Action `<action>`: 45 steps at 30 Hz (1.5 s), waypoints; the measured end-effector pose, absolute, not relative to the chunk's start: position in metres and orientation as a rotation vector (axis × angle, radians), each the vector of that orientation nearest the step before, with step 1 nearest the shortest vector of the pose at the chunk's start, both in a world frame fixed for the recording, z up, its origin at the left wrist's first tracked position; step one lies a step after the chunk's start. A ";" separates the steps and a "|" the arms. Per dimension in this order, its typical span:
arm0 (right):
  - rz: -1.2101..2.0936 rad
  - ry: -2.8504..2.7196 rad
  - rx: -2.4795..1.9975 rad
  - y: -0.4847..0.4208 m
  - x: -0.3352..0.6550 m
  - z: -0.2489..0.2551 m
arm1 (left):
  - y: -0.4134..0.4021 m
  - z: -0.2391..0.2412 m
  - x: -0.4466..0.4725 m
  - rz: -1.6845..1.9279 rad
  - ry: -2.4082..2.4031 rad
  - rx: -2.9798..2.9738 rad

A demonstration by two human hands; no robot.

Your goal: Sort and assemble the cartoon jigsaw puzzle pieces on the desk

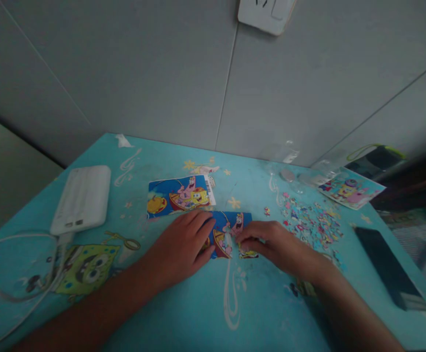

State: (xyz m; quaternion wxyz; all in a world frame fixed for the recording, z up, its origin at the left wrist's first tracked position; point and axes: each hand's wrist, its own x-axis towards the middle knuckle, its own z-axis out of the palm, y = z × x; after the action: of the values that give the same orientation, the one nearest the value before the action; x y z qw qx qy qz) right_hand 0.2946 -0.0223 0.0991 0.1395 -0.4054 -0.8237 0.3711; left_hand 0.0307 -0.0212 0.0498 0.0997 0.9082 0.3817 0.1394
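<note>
A partly assembled jigsaw puzzle [220,237] in blue, pink and yellow lies flat on the table, with a narrow gap between its left and right parts. My left hand [189,244] rests over the left part, fingers stretched out and covering some of it. At the right part, my right hand [262,239] has its fingers bent and pressed together on jigsaw pieces [248,254] at the lower right corner. Its fingertips are partly hidden. Just behind the puzzle lies a printed picture card [178,195] with the same cartoon boat scene.
Loose jigsaw pieces [313,222] are heaped at the right, with one single piece [267,211] nearer the puzzle. Beyond are clear plastic packaging [289,156] and another picture card [352,188]. A dark phone-like slab [391,269] lies far right. A white power bank [82,198] with cables stands left.
</note>
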 end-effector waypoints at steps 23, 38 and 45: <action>1.033 -2.323 -1.248 -0.037 0.303 0.088 | -0.022 0.050 0.033 0.419 1.147 2.675; 0.897 -2.284 -1.346 -0.036 0.308 0.085 | -0.021 0.051 0.033 0.427 1.150 2.676; 0.975 -2.175 -1.435 -0.042 0.299 0.084 | -0.022 0.051 0.033 0.418 1.152 2.685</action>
State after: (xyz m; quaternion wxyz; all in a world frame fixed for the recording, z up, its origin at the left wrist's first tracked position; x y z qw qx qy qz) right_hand 0.2993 -0.0417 0.0845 0.1787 -0.5076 -0.7691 0.3448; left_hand 0.0328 -0.0217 0.0507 0.0950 0.9055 0.3887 0.1409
